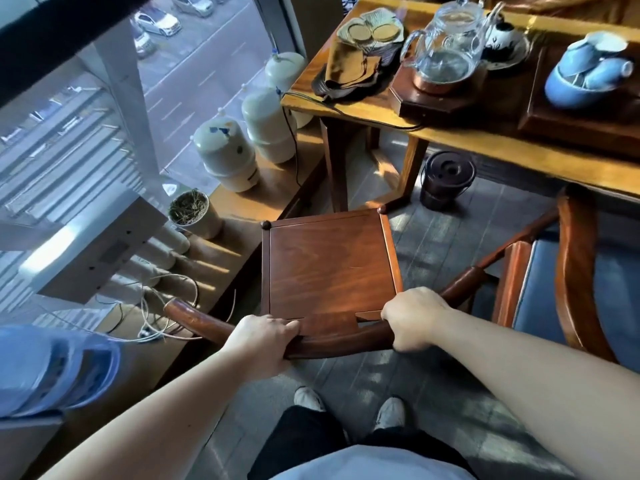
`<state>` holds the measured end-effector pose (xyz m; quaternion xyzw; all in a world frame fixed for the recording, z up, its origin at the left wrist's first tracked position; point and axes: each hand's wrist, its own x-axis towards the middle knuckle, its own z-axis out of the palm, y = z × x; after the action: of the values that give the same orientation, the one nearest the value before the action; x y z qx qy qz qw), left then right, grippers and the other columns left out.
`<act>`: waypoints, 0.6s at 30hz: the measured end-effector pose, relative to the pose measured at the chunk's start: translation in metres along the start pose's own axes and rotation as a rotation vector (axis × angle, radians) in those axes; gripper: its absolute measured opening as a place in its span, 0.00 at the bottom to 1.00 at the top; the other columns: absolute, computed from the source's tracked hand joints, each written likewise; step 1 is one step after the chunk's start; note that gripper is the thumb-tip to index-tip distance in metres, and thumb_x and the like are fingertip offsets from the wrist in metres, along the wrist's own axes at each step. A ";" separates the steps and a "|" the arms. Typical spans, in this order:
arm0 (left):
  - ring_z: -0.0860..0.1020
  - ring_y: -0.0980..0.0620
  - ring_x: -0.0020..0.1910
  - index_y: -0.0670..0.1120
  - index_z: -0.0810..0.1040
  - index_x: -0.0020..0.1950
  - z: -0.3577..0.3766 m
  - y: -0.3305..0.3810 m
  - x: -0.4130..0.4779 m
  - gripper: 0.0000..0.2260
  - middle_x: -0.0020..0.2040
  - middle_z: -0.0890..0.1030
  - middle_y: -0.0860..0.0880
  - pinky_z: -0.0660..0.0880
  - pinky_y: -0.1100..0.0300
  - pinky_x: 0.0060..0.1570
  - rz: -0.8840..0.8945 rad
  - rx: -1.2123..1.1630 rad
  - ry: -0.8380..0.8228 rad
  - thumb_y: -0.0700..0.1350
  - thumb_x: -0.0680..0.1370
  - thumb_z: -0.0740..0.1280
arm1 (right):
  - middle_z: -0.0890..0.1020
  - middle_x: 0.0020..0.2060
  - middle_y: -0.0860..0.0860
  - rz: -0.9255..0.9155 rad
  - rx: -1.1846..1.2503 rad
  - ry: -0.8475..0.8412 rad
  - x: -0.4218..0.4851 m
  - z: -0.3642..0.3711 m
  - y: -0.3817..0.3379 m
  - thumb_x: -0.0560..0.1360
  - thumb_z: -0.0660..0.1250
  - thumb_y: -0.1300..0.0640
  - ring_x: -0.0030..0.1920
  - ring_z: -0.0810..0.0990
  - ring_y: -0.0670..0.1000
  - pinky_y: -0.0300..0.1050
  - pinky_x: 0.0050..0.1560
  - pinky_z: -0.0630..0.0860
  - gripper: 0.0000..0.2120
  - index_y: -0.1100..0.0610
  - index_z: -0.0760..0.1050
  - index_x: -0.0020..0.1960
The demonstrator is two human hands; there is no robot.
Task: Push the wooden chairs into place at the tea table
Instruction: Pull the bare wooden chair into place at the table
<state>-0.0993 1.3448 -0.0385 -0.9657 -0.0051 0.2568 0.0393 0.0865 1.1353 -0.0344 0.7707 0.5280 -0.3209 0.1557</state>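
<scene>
Left hand [263, 336] and right hand [414, 317] both closed around the curved back rail of the wooden chair [330, 263], which stands just short of the tabletop [485, 140] corner.

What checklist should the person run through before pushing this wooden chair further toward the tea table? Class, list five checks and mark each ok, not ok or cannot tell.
1. Left hand grip on the chair's curved back rail: ok, fingers wrapped.
2. Right hand grip on the same rail: ok.
3. Floor between chair seat and tea table: ok, bare ahead.
4. Dark lidded bucket under the table: ok, right of the path.
5. Clearance from the blue-cushioned chair: cannot tell, armrests close.
</scene>
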 end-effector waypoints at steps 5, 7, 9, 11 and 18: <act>0.80 0.47 0.43 0.52 0.74 0.54 0.001 -0.014 -0.004 0.15 0.43 0.82 0.51 0.69 0.57 0.35 -0.057 0.008 -0.065 0.50 0.68 0.61 | 0.78 0.37 0.47 0.048 0.007 0.002 -0.002 -0.003 -0.004 0.65 0.66 0.52 0.44 0.80 0.54 0.47 0.46 0.77 0.08 0.49 0.75 0.44; 0.80 0.47 0.43 0.52 0.75 0.52 0.001 -0.017 -0.001 0.13 0.43 0.82 0.51 0.69 0.57 0.34 -0.024 0.025 -0.068 0.49 0.69 0.61 | 0.76 0.36 0.46 0.070 0.031 -0.009 -0.002 -0.005 -0.007 0.64 0.67 0.52 0.45 0.79 0.54 0.46 0.46 0.75 0.07 0.46 0.71 0.42; 0.80 0.47 0.43 0.52 0.74 0.53 0.007 -0.025 0.000 0.13 0.43 0.81 0.51 0.68 0.57 0.34 0.020 0.040 -0.055 0.49 0.70 0.61 | 0.74 0.34 0.44 0.106 0.049 -0.032 0.000 -0.008 -0.013 0.64 0.67 0.52 0.44 0.79 0.53 0.46 0.46 0.74 0.08 0.45 0.73 0.43; 0.80 0.48 0.44 0.53 0.74 0.54 0.007 -0.036 0.000 0.14 0.44 0.82 0.52 0.68 0.57 0.33 0.054 0.062 -0.042 0.49 0.70 0.61 | 0.74 0.34 0.44 0.135 0.065 -0.046 0.003 -0.009 -0.022 0.65 0.67 0.53 0.44 0.79 0.53 0.46 0.46 0.74 0.08 0.44 0.74 0.44; 0.80 0.48 0.44 0.53 0.73 0.54 -0.004 -0.097 0.018 0.14 0.45 0.82 0.52 0.72 0.57 0.37 0.189 0.143 -0.031 0.48 0.69 0.61 | 0.81 0.42 0.47 0.282 0.213 -0.014 0.018 -0.007 -0.064 0.63 0.66 0.53 0.47 0.80 0.55 0.48 0.50 0.76 0.08 0.47 0.75 0.43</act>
<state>-0.0808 1.4415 -0.0362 -0.9525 0.1036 0.2739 0.0835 0.0346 1.1776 -0.0343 0.8470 0.3766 -0.3555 0.1201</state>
